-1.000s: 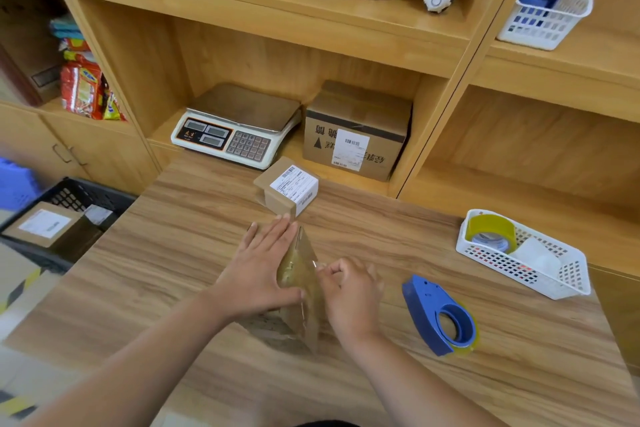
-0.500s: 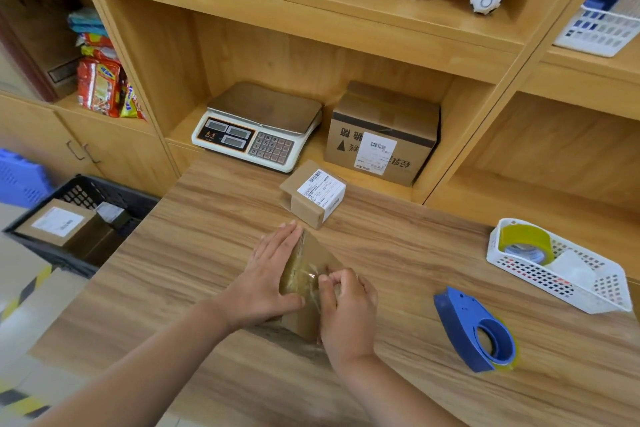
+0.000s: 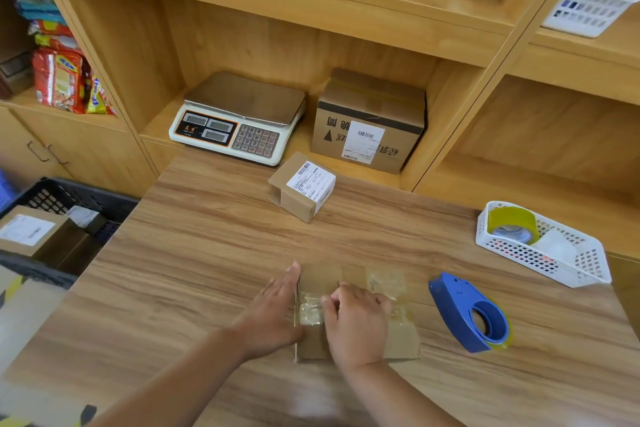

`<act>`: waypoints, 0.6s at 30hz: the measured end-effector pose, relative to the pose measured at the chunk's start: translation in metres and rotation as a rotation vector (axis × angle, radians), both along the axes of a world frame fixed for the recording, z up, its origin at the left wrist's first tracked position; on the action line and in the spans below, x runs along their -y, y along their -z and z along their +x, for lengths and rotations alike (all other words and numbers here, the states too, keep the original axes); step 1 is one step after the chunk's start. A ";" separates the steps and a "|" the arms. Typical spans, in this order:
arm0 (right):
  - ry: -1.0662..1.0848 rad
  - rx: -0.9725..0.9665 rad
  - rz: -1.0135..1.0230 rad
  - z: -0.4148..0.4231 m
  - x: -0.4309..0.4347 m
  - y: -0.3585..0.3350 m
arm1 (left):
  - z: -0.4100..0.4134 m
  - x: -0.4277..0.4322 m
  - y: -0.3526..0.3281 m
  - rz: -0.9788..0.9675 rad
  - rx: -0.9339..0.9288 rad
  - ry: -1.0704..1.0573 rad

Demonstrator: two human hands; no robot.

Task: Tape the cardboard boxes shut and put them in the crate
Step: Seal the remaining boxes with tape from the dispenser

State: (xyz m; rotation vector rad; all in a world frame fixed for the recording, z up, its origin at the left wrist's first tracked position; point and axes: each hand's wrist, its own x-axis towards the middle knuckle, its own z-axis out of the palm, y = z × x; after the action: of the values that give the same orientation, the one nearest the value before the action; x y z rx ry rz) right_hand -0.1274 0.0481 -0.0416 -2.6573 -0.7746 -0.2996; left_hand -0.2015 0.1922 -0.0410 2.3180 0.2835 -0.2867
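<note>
A small flat cardboard box (image 3: 398,336) lies on the wooden table (image 3: 207,270), with clear tape across its top. My left hand (image 3: 273,312) presses flat against the box's left side, fingers straight. My right hand (image 3: 356,322) rests on top of the box, fingers curled down onto the tape. A second small box (image 3: 301,185) with a white label lies farther back on the table. The blue tape dispenser (image 3: 467,314) sits on the table right of my hands. The black crate (image 3: 62,198) stands on the floor at the left with a labelled box (image 3: 31,232) inside.
A white basket (image 3: 540,250) with a yellow tape roll sits at the right of the table. Behind the table, a shelf bay holds a weighing scale (image 3: 239,125) and a larger cardboard box (image 3: 370,121). Snack packets (image 3: 62,80) fill the left shelf.
The box stood on edge between my hands a second ago; it now lies flat on the table. My right hand has moved onto its taped top, and the view has shifted left.
</note>
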 end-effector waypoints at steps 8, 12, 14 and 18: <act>-0.019 0.048 -0.089 0.005 0.003 0.007 | 0.001 -0.002 0.015 0.079 0.050 0.048; -0.012 0.064 -0.077 0.006 0.004 0.008 | 0.001 -0.005 0.021 0.170 0.061 0.095; -0.016 0.074 -0.077 0.006 0.004 0.009 | 0.000 -0.007 0.024 0.164 0.068 0.099; -0.026 0.070 -0.095 0.005 0.004 0.012 | 0.001 -0.010 0.025 0.092 0.068 0.089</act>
State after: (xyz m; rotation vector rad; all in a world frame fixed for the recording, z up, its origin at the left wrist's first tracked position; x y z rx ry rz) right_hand -0.1226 0.0437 -0.0539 -2.7357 -0.8645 -0.3594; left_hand -0.2007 0.2024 -0.0657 2.4295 0.1632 -0.2423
